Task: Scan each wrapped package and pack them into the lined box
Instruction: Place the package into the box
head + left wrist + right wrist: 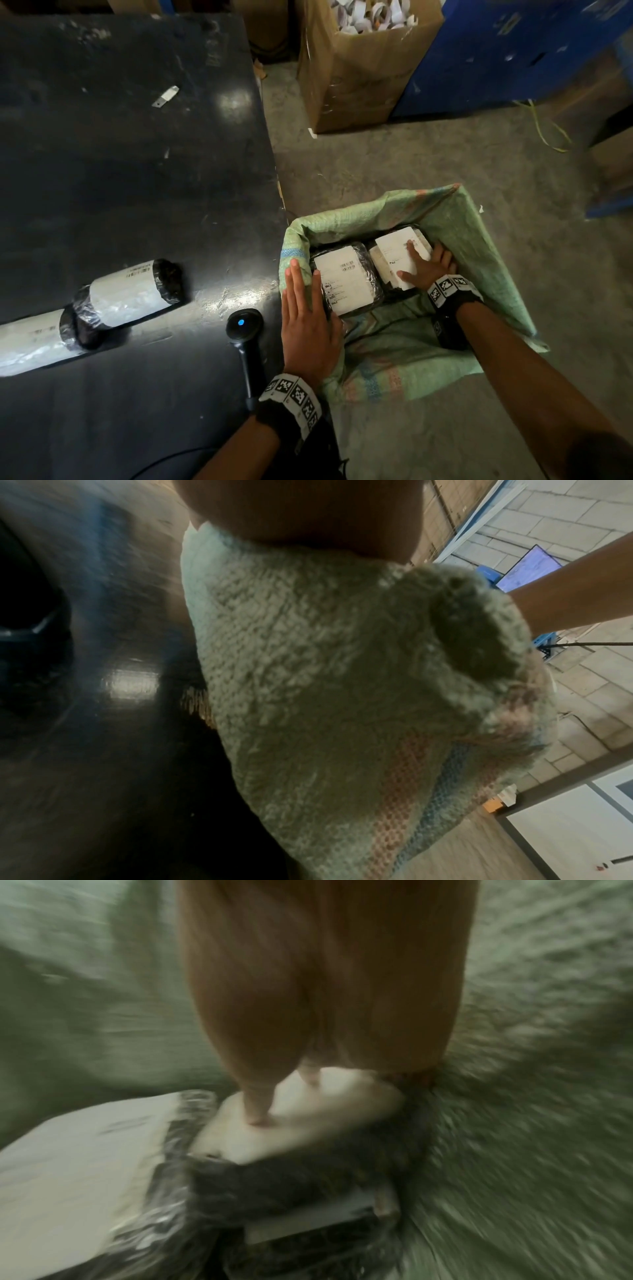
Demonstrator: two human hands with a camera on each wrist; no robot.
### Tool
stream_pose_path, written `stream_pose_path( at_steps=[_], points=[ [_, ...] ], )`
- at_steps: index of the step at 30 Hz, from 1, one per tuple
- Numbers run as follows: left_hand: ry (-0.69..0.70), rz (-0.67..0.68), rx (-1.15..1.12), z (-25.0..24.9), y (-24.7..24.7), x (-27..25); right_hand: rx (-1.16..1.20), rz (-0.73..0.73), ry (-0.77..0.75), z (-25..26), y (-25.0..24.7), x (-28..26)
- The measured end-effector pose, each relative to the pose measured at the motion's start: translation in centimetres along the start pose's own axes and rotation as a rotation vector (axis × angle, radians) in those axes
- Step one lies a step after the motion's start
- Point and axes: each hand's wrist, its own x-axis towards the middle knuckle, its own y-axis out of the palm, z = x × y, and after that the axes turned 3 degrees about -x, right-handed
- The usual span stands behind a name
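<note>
Left hand (308, 329) fingers flat on lined box (486, 246) rim beside scanner (244, 325); right hand (430, 267) fingers spread on package (399, 260)

My head view looks steeply down, counter (130, 171) left, lined box (479, 240) right. My left wrist view sits close against the box's green liner (308, 669). My right wrist view, blurred, looks down inside; all three share that liner.

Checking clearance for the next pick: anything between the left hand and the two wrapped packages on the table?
Only the scanner, lying on the table just left of the left hand; past it the route to the wrapped packages looks open.
</note>
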Motion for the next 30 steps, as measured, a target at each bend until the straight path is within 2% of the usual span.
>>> stream_pose_path(
  at_steps=[1, 5, 9, 13, 16, 19, 23, 25, 27, 30],
  points=[
    [0.0, 0.002, 0.001, -0.1, 0.0, 0.0, -0.049, -0.025, -0.016, 0.3, 0.2, 0.0],
    [-0.011, 0.012, 0.004, -0.1, 0.3, 0.0, -0.084, 0.05, -0.049, 1.4, 1.9, 0.4],
    [0.012, -0.004, 0.0, -0.1, 0.4, 0.1, -0.11, -0.038, -0.028, 1.7, 2.9, 0.4],
    [0.028, 0.0, -0.025, 0.0, 0.3, 0.9, -0.084, 0.036, -0.005, 2.1, 1.0, 0.5],
    [0.054, 0.029, -0.177, 0.9, -1.0, 1.0, 0.033, 0.081, -0.078, 2.3, -2.4, -0.6],
    [0.067, 0.032, -0.326, 3.6, -4.2, 0.8, 0.126, 0.004, -0.172, 4.6, -7.2, -5.1],
    [-0.017, -0.121, -0.34, 9.9, -10.4, 0.0, 0.28, -0.225, -0.295, 9.5, -11.2, -14.9],
    [-0.058, -0.232, -0.289, 13.7, -13.9, -0.9, 0.517, -0.31, -0.45, 12.4, -11.0, -19.8],
    [-0.142, -0.312, -0.185, 18.0, -17.3, -2.1, 0.708, -0.333, -0.58, 15.6, -9.4, -23.2],
    [-0.279, -0.349, -0.048, 24.0, -22.1, -4.5, 0.768, -0.218, -0.628, 20.9, -5.4, -25.6]
  ],
)
